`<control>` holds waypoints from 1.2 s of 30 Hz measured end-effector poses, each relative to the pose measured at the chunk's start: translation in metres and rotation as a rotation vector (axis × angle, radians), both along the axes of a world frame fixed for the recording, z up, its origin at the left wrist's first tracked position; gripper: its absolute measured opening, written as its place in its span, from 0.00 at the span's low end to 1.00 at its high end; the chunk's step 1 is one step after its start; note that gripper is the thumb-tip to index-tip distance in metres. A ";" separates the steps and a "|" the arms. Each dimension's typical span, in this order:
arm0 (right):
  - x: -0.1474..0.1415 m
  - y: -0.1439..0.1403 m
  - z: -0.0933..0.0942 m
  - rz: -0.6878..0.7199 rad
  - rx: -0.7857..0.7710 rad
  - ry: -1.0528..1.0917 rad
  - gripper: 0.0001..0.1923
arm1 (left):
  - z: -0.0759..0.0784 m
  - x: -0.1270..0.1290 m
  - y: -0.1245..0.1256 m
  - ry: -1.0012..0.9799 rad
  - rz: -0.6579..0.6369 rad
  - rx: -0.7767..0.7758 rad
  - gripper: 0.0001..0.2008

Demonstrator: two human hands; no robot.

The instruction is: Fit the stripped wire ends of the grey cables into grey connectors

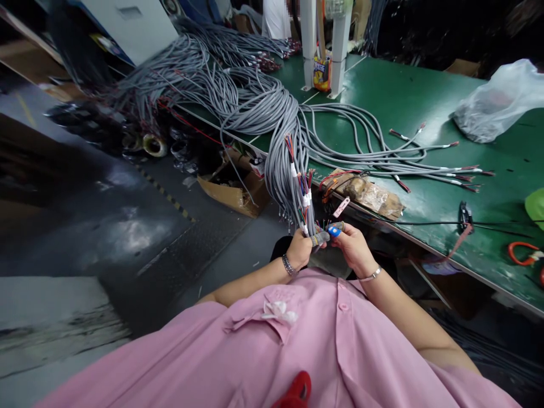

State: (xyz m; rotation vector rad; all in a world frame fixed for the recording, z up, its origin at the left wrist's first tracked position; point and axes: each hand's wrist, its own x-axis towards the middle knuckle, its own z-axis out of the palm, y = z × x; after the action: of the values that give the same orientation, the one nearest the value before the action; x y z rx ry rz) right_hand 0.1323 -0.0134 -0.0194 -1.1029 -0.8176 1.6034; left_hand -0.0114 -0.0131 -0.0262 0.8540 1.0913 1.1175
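In front of my lap, my left hand (301,249) is closed around the ends of several grey cables (293,187). A grey fingertip cover sits on its thumb. My right hand (353,247) meets it from the right, its covered fingers pinching a small blue object (334,231) whose kind I cannot make out. Thin coloured wires stick up between the two hands. Above my left hand, other cable ends with white labels (306,199) show red, blue and black stripped wires. The bundle hangs from the green table and its lower ends are partly hidden.
More grey cables lie across the green table (382,96). A taped block (369,192) rests at the table's edge, and a clear plastic bag (493,107) stands at the right. Orange-handled scissors (525,253) lie near the right border. Below is an open cardboard box (233,190).
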 end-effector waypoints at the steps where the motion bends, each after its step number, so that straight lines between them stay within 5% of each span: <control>1: 0.000 0.000 -0.001 -0.009 0.003 -0.009 0.11 | 0.000 0.000 0.000 0.001 -0.002 0.001 0.15; 10: -0.003 -0.005 -0.005 -0.086 -0.035 0.010 0.13 | 0.002 0.000 0.000 -0.008 0.009 0.001 0.15; 22: -0.001 -0.005 -0.008 -0.023 -0.095 0.186 0.10 | 0.000 -0.001 0.001 -0.041 0.044 -0.003 0.12; 30: 0.022 0.024 -0.016 -0.042 -0.164 0.285 0.23 | 0.008 -0.011 0.014 -0.121 -0.158 -0.042 0.12; 36: 0.019 0.048 -0.013 0.116 -0.114 0.261 0.23 | 0.016 -0.007 0.031 -0.252 -0.283 -0.121 0.13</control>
State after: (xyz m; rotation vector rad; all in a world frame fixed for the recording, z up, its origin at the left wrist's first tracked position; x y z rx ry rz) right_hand 0.1518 0.0347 -0.0329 -0.9124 -0.6332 1.8646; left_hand -0.0186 0.0180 -0.0103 0.7238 0.7928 0.8857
